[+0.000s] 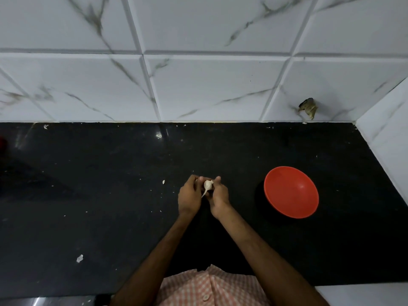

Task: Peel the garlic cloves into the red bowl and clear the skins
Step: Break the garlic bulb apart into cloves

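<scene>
Novice: Where is the garlic (208,184) just now?

Cook: Off the countertop (110,173), held in the air above its middle, somewhat nearer the front edge than the back. Whether it's one clove or a small bulb is too small to tell. The red bowl (287,195) stands well apart, toward the right end, and no clove shows in it.

Novice: And the hands?

Cook: Both grip it. The left hand (190,195) curls its fingers round one side, and the right hand (218,195) pinches it from the other. A thin strip of skin (204,193) hangs down between the two palms.

Novice: How will it handle?

Cook: Light, small, likely firm under the wrapper. The skin looks papery and dry, apt to tear into bits and drift. Once bare, the clove probably turns tacky and a little slick. A pinch across the thick middle should hold best, while the other hand's nails catch that loose strip and pull along the length.

Novice: And the clearing?

Cook: Pale scraps lie about: one (79,258) toward the front-left, one (163,181) left of the hands. Being so light, they'd sweep together under a flat palm more easily than pick up singly.
</scene>
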